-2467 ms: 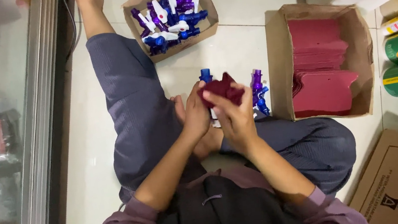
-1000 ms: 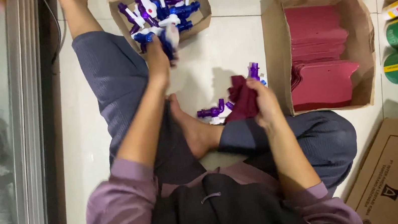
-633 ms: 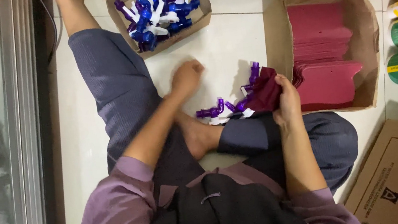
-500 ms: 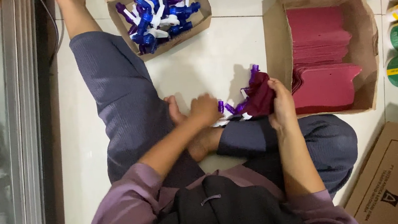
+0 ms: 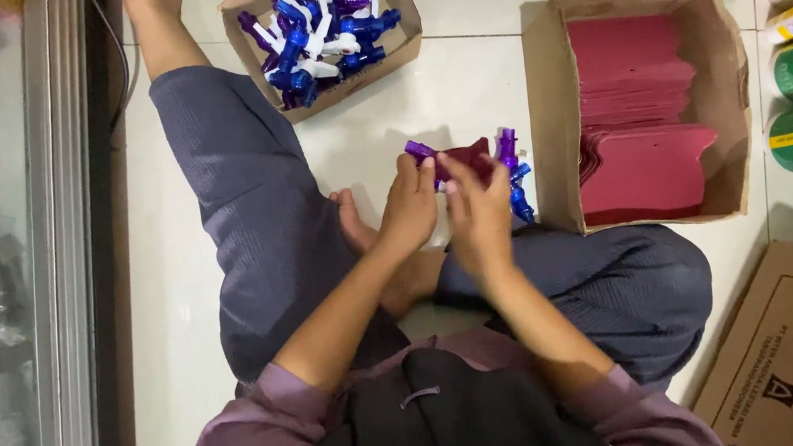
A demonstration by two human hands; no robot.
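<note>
Seated worker, head view: the left hand [image 5: 407, 207], which reached to the box of spray nozzles [image 5: 320, 23] 1 second earlier, has rejoined the right hand [image 5: 479, 211] above the floor; both grips now close on 1 dark red card [image 5: 465, 157] with purple nozzles [image 5: 506, 147], left of the card box [image 5: 639, 102], suggesting another nozzle being mounted

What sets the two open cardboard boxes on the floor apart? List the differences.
The box of plastic pieces lies beyond the left hand; the box of red cards lies beside the right hand. The first holds a loose jumble of blue, purple and white plastic pieces; the second holds flat dark red cards in stacks. The first looks smaller and shallower, the second larger with taller walls. Both are brown, open-topped and on the pale floor.
</note>
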